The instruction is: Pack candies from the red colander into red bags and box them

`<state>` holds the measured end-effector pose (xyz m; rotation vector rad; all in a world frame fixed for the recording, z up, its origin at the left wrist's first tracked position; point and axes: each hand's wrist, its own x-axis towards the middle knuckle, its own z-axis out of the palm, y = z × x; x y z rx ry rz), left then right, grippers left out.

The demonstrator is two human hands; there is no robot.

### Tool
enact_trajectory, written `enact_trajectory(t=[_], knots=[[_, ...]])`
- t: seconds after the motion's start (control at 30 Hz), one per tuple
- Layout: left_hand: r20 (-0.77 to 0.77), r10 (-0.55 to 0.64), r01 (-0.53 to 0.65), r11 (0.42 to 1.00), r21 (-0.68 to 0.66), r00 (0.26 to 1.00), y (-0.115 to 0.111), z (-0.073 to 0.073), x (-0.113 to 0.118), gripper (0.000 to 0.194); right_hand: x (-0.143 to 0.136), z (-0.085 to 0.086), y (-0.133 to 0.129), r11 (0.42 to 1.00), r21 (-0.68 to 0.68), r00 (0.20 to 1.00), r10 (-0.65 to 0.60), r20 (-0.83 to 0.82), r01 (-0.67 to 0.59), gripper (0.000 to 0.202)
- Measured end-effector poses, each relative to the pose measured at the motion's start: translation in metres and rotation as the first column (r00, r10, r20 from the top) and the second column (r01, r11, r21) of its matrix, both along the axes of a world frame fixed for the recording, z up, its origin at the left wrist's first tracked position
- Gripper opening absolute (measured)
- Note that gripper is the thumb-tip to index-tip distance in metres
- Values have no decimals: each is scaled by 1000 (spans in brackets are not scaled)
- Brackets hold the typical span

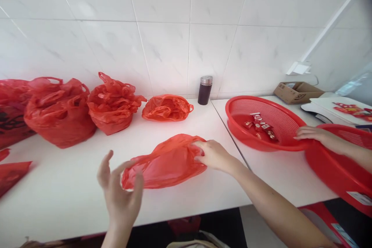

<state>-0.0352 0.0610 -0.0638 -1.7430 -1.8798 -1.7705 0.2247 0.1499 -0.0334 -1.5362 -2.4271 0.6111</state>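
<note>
A thin red plastic bag (171, 161) lies spread on the white table (72, 190), its mouth partly open. My right hand (213, 155) grips the right edge of the bag, with thumb and fingers pinched on the film. Near the bag's left end is my left hand (120, 190), raised, fingers apart and curved, holding nothing. Behind the bag lies a flatter red bag (167, 108). Bunched red bags (112, 104) and a fuller red bag (61, 112) stand to the left.
A dark bottle (205, 91) stands by the tiled wall. On the right, a red basket (264, 124) holds small red packets (260, 126). Another person's hand (316, 135) touches its rim beside a second red basket (337, 174). A cardboard box (298, 93) sits at the back right.
</note>
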Motion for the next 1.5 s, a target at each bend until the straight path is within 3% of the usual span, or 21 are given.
enact_trajectory(t=[0.03,0.1,0.17,0.3,0.4,0.53,0.63,0.7,0.77,0.8,0.87,0.93,1.0,1.03,1.1,1.17,1.23,1.3,1.33,1.4,1.5], knots=[[-174,-25,21,1000,-21,984,-1,1,8,20,-2,-1,-2,1000,-3,999,-6,-49,6,47],[-414,-97,16,981,-194,905,3,-5,17,18,-5,-3,-6,1000,-18,991,-3,-131,0,42],[-492,-169,-48,916,-398,854,17,-20,11,29,-4,-4,-8,998,-43,983,27,-181,-35,41],[-307,-199,-45,771,-636,931,43,-43,-26,62,8,-10,-11,995,21,991,100,-89,-98,47],[-150,-181,46,773,-633,972,45,-36,-43,69,20,-17,-10,992,107,991,53,122,-66,55],[-93,-356,253,802,-541,930,33,-21,-29,56,28,-23,-7,981,174,986,52,159,-80,58],[10,-368,311,770,-558,930,28,-18,-8,31,23,-24,-5,977,204,988,29,149,-60,46],[205,-354,405,712,-574,913,26,-17,7,24,16,-25,-4,977,214,986,-45,159,10,37],[517,-315,583,629,-515,796,23,-14,19,31,10,-29,-3,968,232,973,-141,181,97,42],[688,-269,680,589,-436,674,22,-11,23,34,8,-31,-2,963,238,964,-176,201,127,45],[931,-118,799,557,-225,345,21,-4,27,35,6,-36,-1,964,227,948,-196,252,139,48],[998,32,780,622,-66,59,23,1,21,29,9,-39,-2,975,194,941,-167,295,112,57],[994,91,688,725,-19,-68,26,2,9,19,14,-39,-3,989,139,942,-101,320,58,69],[993,96,645,763,-31,-66,27,0,2,16,17,-37,-5,994,105,943,-61,327,27,73],[995,79,616,782,-98,59,27,-6,-10,19,23,-33,-6,999,42,939,9,343,-25,79],[955,25,600,773,-207,297,22,-12,-17,46,28,-26,-7,999,11,931,34,364,-41,81],[816,-79,546,779,-309,573,14,-13,-18,66,32,-20,-6,999,6,919,29,394,-35,83],[547,-211,470,792,-389,810,6,-10,-13,54,33,-15,-6,999,-4,907,33,419,-35,84],[376,-280,432,798,-420,883,2,-7,-9,40,33,-14,-6,999,-11,904,42,427,-41,84],[40,-389,364,816,-449,920,-3,-3,0,17,30,-11,-6,998,-27,900,63,432,-57,85],[-283,-456,274,820,-503,844,0,-8,17,20,24,-10,-9,996,-29,901,91,424,-87,85]])
